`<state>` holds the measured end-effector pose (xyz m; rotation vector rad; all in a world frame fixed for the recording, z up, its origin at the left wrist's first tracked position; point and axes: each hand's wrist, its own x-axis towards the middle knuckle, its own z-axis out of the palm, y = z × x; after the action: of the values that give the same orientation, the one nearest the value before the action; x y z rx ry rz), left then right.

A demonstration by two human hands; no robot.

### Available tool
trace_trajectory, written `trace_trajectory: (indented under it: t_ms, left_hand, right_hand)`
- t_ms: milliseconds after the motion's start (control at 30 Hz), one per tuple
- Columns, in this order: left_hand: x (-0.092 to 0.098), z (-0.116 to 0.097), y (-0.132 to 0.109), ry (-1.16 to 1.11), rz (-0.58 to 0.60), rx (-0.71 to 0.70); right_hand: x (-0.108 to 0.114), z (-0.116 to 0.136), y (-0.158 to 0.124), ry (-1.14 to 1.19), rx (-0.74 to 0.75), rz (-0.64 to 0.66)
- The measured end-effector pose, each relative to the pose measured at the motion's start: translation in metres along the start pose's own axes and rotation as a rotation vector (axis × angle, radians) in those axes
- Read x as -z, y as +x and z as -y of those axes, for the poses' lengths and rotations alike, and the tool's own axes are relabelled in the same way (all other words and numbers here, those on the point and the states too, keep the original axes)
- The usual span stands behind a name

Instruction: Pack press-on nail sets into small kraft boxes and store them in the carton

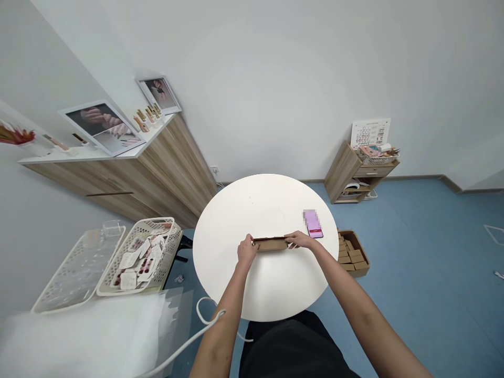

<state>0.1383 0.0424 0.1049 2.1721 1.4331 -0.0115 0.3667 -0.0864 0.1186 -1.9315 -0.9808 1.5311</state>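
Got a round white table (232, 278) here, with a flat kraft cardboard box (271, 244) held near its middle, gripped at both ends. The left hand (247, 251) has its fingers curled closed over the left end, and the right hand (300, 240) wraps the right end the same way. Can't tell if the box is touching the tabletop. Just beyond the right hand lies a pink rectangular item (313, 223), partly pixelated. Past the table edge, an open carton (353, 251) sits on the blue floor, packed with small kraft boxes, and over on the left a white plastic basket (137, 257) holds printed cards.
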Motion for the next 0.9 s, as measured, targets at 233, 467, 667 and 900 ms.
trace_trajectory:
  t_ms: [233,467,667,900]
  left_hand:
    - [0.000,-0.002,-0.003,0.005,-0.012,-0.025]
    - [0.020,0.003,0.000,-0.090,0.144,-0.111]
    - [0.039,0.011,0.019,-0.237,0.393,-0.052]
    - [0.041,0.014,0.031,-0.288,0.513,-0.019]
  right_hand:
    - [-0.005,-0.009,0.001,-0.067,0.102,-0.063]
    - [-0.009,-0.011,-0.007,-0.203,0.156,-0.132]
    - [-0.010,-0.012,0.001,-0.182,0.129,-0.101]
    - [-0.014,-0.005,0.001,-0.222,0.071,-0.106]
